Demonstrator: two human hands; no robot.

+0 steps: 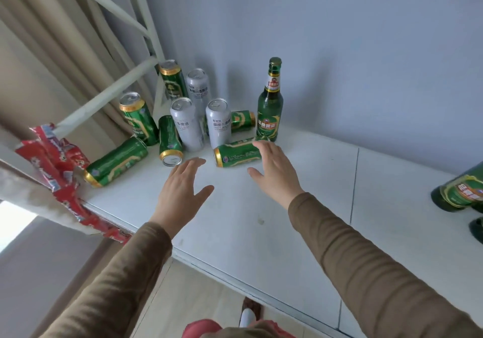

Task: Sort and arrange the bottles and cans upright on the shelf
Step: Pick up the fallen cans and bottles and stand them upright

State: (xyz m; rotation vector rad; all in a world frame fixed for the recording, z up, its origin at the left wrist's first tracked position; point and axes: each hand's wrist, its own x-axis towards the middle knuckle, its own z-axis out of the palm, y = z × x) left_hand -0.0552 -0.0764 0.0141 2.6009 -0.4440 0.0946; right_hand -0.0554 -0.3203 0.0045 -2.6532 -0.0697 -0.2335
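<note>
- Both hands are seen extended over the white shelf (261, 233), fingers straight and spread, nothing held.
- The left hand (180, 191) is held just short of a green can (170, 140) lying with its silver end toward the hand.
- The right hand (274, 173) is placed at the near side of another green can lying on its side (239, 153); its fingertips appear to reach the can, though contact cannot be confirmed.
- Well to the left of the left hand, a third green can (116, 161) is found lying at the shelf edge.
- Beyond the hands, three silver cans (187, 124) (219, 122) (198, 86) and two green cans (138, 118) (171, 80) are observed upright; one further green can (243, 120) lies behind them.
- A green bottle (270, 102) stands upright just beyond the right hand.
- Far to the right, another green bottle (460, 194) is partly cut off by the frame edge.
- Red wrapping (55, 160) is noted hanging left of the left hand.
</note>
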